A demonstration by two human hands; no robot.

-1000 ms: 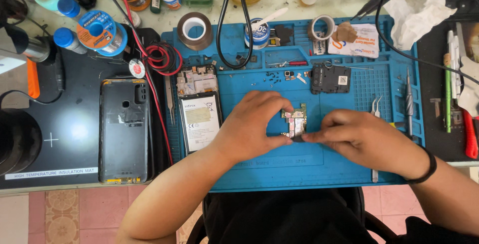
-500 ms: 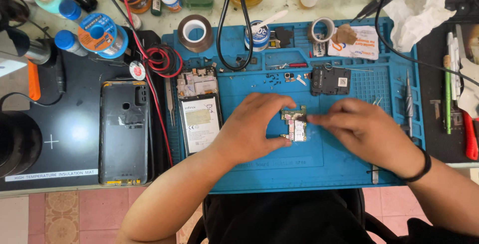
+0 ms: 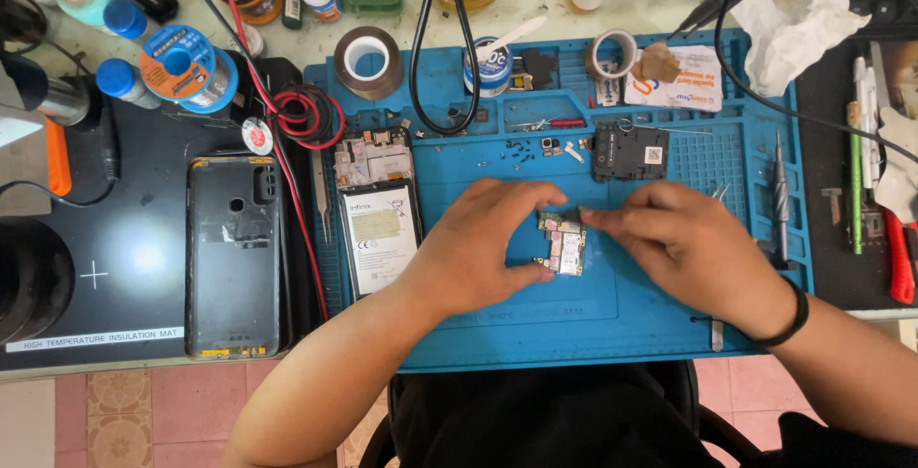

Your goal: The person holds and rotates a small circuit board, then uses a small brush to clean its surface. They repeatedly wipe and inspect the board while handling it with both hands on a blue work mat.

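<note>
A small phone circuit board (image 3: 562, 243) lies on the blue repair mat (image 3: 622, 325). My left hand (image 3: 483, 239) curls around the board's left side, thumb at its lower edge and fingers over its top. My right hand (image 3: 684, 243) comes in from the right and pinches the board's top right corner with its fingertips. An opened phone with its battery showing (image 3: 376, 210) lies just left of my left hand. A black phone part (image 3: 628, 151) sits above my right hand.
A grey phone back cover (image 3: 234, 253) lies on the black mat (image 3: 105, 267) at left. Tape rolls (image 3: 367, 60), solder spools (image 3: 182, 65), bottles and cables crowd the back. Tweezers (image 3: 320, 205), small screws (image 3: 521, 148) and a screwdriver (image 3: 781, 200) lie on the blue mat. More tools (image 3: 894, 258) rest at right.
Both hands have shifted slightly on the board. My right fingertips moved up to its top right corner, and the board sits a little more uncovered.
</note>
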